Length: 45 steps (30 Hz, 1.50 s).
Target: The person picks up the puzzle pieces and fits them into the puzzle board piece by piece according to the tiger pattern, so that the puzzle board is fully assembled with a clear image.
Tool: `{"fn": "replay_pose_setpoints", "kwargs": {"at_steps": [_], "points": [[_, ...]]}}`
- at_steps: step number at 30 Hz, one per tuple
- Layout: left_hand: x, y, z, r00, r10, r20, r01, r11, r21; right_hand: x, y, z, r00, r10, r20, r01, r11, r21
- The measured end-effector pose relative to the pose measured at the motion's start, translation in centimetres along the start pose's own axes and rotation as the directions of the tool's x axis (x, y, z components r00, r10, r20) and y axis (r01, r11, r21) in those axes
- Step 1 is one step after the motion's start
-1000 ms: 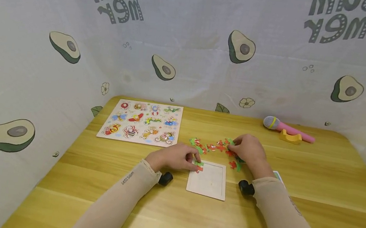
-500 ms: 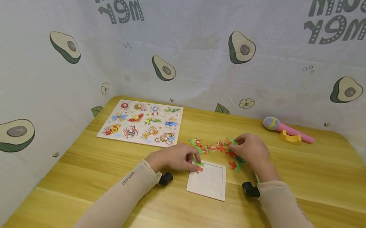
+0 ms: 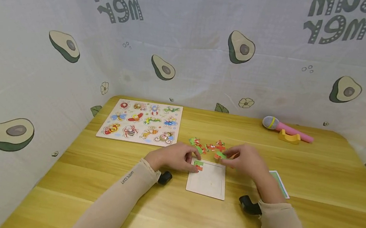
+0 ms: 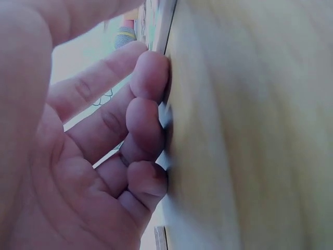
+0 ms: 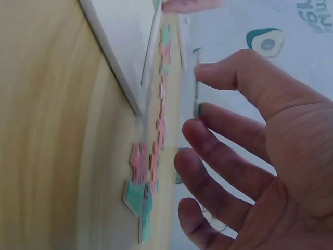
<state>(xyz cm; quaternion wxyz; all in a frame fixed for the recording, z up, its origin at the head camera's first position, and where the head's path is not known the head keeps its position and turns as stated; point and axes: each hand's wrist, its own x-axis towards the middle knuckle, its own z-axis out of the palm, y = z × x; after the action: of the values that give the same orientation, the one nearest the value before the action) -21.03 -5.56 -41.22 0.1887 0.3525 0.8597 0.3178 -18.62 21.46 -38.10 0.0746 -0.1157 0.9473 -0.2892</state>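
Observation:
My left hand (image 3: 175, 156) rests at the upper left corner of a pale square puzzle board (image 3: 207, 182). Its thumb and index fingertips touch the corner beside a green-and-red puzzle piece (image 3: 199, 164) lying inside the frame. In the left wrist view, its other fingertips (image 4: 148, 177) bend down against the tabletop. With thumb and index finger, my right hand (image 3: 245, 159) pinches another green-and-red puzzle piece (image 3: 221, 155) just above the board's top edge. The right wrist view shows that piece (image 5: 197, 91) edge-on, its other fingers loosely curved.
Several loose puzzle pieces (image 3: 198, 145) lie behind the board. At the back left is a bug-picture peg puzzle (image 3: 141, 124). A pink toy microphone (image 3: 294, 131) and a yellow stand (image 3: 289, 137) sit back right. By the right forearm lies a white-bordered green card (image 3: 280, 183).
My right hand has come from the right-hand pieces toward the board, carrying a puzzle piece. The card by the forearm shows more. My left hand stays at the board's corner.

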Motion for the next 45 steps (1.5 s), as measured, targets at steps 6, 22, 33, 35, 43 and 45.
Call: {"fn": "replay_pose_setpoints", "kwargs": {"at_steps": [6,22,33,35,43,45], "points": [[0.2,0.0,-0.1,1.0,0.011,0.001,-0.011,1.0,0.01,-0.5,-1.0,1.1,0.995,-0.087,0.058,0.086,0.996,0.022],[0.1,0.2,-0.1,1.0,-0.002,0.004,0.002,1.0,0.016,-0.3,-1.5,3.5,0.983,-0.159,0.092,0.164,0.986,-0.043],[0.1,0.1,0.0,1.0,0.009,0.002,-0.009,1.0,0.009,-0.5,-1.9,3.7,0.967,-0.238,0.09,0.244,0.968,-0.055],[0.1,0.0,0.0,1.0,0.015,0.001,-0.015,1.0,0.013,-0.5,-2.0,3.9,0.96,-0.267,0.085,0.272,0.96,-0.061],[0.1,0.1,0.0,1.0,0.01,-0.004,-0.01,1.0,0.026,-0.6,-2.2,4.3,0.955,-0.29,0.059,0.293,0.955,-0.056],[0.0,0.1,0.0,1.0,0.008,-0.002,-0.008,1.0,0.02,-0.5,-2.2,4.3,0.961,-0.268,0.062,0.272,0.961,-0.056]]}}
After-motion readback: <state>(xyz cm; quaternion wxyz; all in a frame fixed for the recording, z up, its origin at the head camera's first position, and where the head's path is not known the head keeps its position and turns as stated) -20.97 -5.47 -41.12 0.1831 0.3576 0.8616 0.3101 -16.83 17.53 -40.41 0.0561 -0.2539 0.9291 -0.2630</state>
